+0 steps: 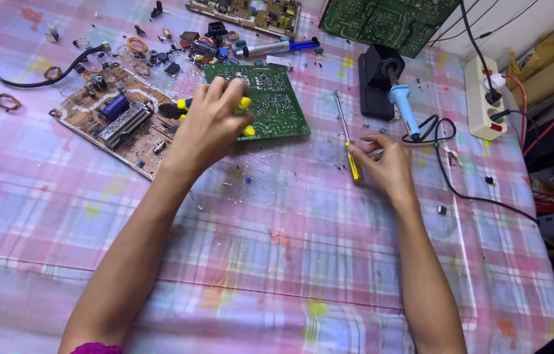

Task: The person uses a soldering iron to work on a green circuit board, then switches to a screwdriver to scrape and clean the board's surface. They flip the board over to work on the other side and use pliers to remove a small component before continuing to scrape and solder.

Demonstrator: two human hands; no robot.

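The surface [277, 262], under a pink and blue checked cloth, carries circuit boards and loose parts along its far side. The green circuit board [270, 98] lies flat, solder side up, just beyond the left hand [208, 128]; a brown board [116, 118] with a blue capacitor lies to its left, slanted. The step in hand looks like tool pick-up for work on the green board, with both hands closing on tools at once. The left hand's grip is curled around yellow-handled pliers [245, 117], whose handles stick out toward the right from under the fingers; the dark nose shows at the left of the hand, so the long axis runs roughly left to right, over the board's near left edge. The right hand [388, 164] pinches the yellow handle of a screwdriver [347, 137] between thumb and fingertips. The screwdriver lies on the cloth, its long axis running away from the person and slightly left, tip pointing toward the far side. The next move likely calls for lifting it cleanly and turning the tip toward the board. A blue-handled soldering iron [402, 105] rests in its black stand just beyond.
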